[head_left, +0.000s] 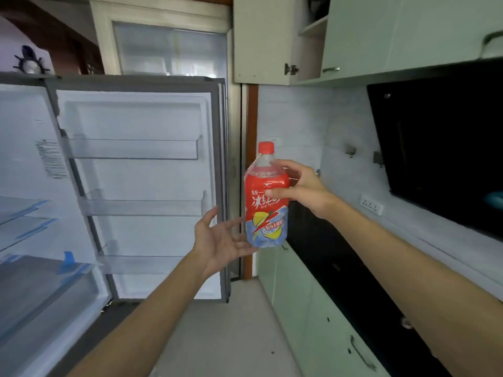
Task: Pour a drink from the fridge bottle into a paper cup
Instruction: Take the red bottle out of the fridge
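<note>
An ice tea bottle (265,213) with a red cap and a red and blue label is held upright in mid-air, between the open fridge and the kitchen counter. My right hand (302,186) grips its upper part from the right, fingers wrapped around the shoulder. My left hand (220,238) is open, palm up, just left of the bottle's base, with its fingertips touching or nearly touching the bottom. No paper cup is in view.
The fridge (32,213) stands open at left, its door (141,186) swung toward me with bare door shelves. On the right run a dark counter with a cooktop (340,268), green lower cabinets (313,322), a black range hood (441,148) and a half-open upper cabinet (307,39).
</note>
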The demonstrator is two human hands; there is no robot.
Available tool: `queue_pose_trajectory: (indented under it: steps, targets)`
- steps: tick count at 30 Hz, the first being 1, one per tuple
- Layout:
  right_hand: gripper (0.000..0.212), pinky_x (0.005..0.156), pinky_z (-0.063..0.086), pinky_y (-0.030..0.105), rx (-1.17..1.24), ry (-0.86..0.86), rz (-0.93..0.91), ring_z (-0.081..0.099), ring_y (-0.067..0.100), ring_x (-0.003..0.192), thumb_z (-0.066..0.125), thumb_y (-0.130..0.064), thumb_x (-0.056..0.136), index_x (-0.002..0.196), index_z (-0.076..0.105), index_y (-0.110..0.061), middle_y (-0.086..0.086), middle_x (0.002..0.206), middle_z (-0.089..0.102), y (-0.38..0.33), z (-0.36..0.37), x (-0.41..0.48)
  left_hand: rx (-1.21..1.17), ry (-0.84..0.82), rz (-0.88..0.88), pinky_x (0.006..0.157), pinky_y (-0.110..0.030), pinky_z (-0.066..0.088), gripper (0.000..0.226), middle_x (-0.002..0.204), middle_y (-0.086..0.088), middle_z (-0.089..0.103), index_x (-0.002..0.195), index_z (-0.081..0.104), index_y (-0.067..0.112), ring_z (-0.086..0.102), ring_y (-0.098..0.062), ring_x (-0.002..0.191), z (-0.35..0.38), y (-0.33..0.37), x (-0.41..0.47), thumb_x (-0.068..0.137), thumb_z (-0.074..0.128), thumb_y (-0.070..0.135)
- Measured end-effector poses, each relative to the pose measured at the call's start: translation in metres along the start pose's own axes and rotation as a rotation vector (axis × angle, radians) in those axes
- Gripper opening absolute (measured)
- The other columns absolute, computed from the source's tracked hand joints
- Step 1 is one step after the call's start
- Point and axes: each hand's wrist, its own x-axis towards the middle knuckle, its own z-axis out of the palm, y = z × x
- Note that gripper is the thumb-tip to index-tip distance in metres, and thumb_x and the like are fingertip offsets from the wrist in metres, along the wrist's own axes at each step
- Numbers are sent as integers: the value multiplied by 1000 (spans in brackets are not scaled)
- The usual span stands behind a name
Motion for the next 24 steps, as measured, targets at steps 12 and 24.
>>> queue_pose_trajectory:
  steps: [12,24]
  targets:
    - [72,88,58,38,-200,339,155,67,16,107,88,-16,67,131,56,-19,1,118,68,23,-132,-75,52,-274,-292,107,-65,38,84,132,-39,53,151,32,5,55,-56,119,102,-90,108,87,50,57]
    - [68,88,58,37,-363,653,306,67,17,107,89,-11,67,127,58,-21,1,117,68,26,-202,-160,161,-532,-579,110,-68,33,78,135,-37,52,146,41,2,53,-56,123,184,-168,165,91,51,57]
